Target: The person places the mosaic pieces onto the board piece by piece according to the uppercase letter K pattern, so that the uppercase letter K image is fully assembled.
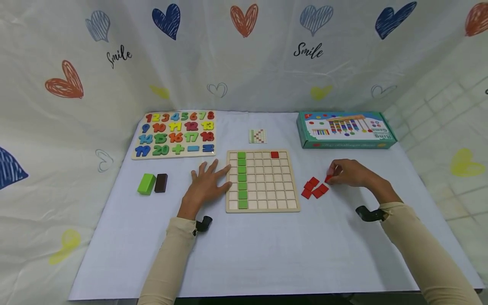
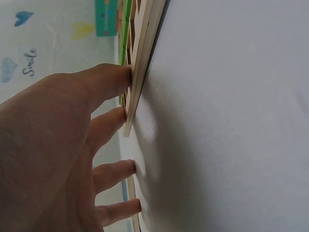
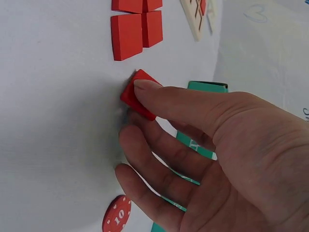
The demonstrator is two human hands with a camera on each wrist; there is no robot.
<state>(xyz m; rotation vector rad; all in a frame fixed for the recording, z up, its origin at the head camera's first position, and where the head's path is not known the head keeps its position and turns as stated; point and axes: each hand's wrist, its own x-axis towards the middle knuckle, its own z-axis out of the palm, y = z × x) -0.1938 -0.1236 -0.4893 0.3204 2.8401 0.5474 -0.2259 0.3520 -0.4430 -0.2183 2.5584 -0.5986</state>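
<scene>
My right hand (image 1: 348, 173) pinches a small square red tile (image 3: 135, 94) between thumb and fingers, close over the table. Several more red tiles (image 1: 314, 187) lie just left of it, beside the wooden grid board (image 1: 263, 210). The board has a column of green tiles (image 1: 242, 169) near its left side and one red tile (image 1: 274, 155) in its top row. My left hand (image 1: 206, 184) is spread at the board's left edge. In the left wrist view its thumb (image 2: 113, 79) and index fingertip touch the board's side, while the other fingertips rest by the tablecloth.
A number puzzle board (image 1: 173, 135) lies at the back left, with a green block (image 1: 146, 184) and a dark brown block (image 1: 161, 183) in front. A small pattern card (image 1: 257, 136) is behind the grid. A green box (image 1: 347, 130) stands back right. A red chip marked 10 (image 3: 117, 214) shows below my right hand.
</scene>
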